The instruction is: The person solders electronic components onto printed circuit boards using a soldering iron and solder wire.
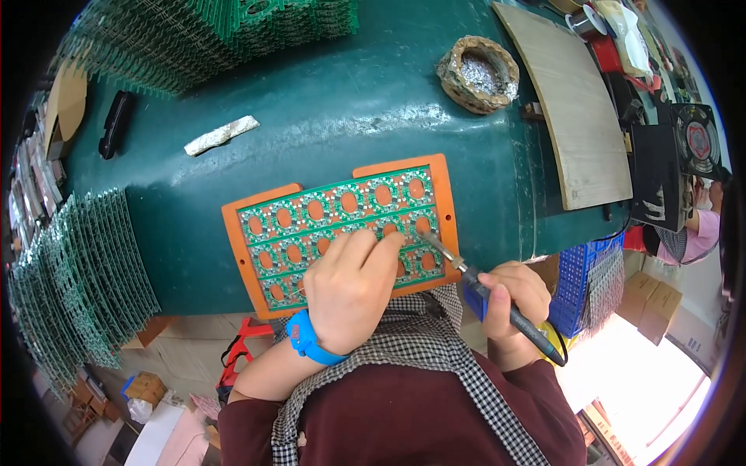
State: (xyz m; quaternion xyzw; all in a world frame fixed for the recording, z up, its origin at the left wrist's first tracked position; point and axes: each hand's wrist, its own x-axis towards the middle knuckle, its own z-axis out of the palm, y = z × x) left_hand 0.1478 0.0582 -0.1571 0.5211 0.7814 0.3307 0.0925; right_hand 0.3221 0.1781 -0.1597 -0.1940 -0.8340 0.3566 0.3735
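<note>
An orange tray point(445, 182) lies at the table's near edge, holding a green circuit board panel point(332, 220) with rows of round cut-outs. My left hand point(350, 283), with a blue wristband, rests over the middle of the panel. Its fingers are curled together, and what they pinch is hidden. A soldering iron point(536, 337) with a dark handle is gripped in my right hand point(519, 291). The iron's metal tip points up and left, at the panel's right side, near the middle row and just right of my left fingertips.
Stacked circuit boards point(93, 268) stand at the left, with another stack point(210, 39) at the far left. A rough bowl point(478, 74) sits at the far right beside a tilted board point(571, 109). A white strip point(222, 136) lies beyond the tray. A fan point(694, 140) stands at the right.
</note>
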